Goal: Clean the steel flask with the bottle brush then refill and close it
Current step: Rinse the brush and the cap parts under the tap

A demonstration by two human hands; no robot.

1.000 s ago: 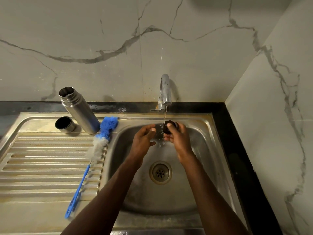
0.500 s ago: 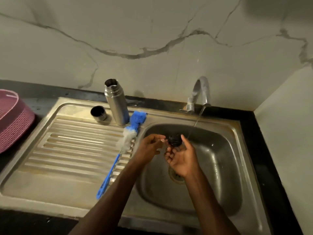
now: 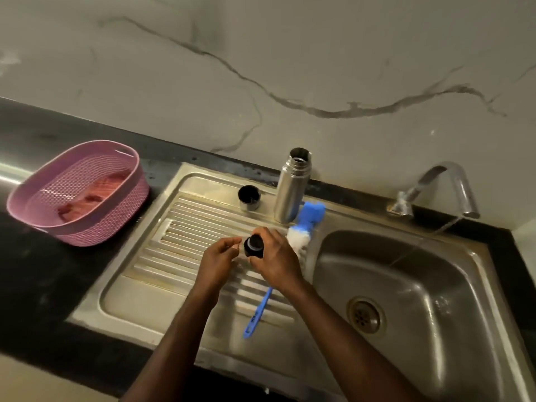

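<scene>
Flask stopper [image 3: 254, 245], gripped in the right hand [image 3: 275, 261] beside the loosely curled, empty left hand [image 3: 218, 261], should be set upright near the steel flask [image 3: 291, 187] at the drainboard's [image 3: 162, 274] back edge.

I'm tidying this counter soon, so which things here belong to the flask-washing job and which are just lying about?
Belongs to the job:
steel flask, open, upright on the drainboard
black stopper, held in the right hand
steel cup lid
bottle brush
tap, running
sink

Lying about:
pink basket with something red inside
</scene>
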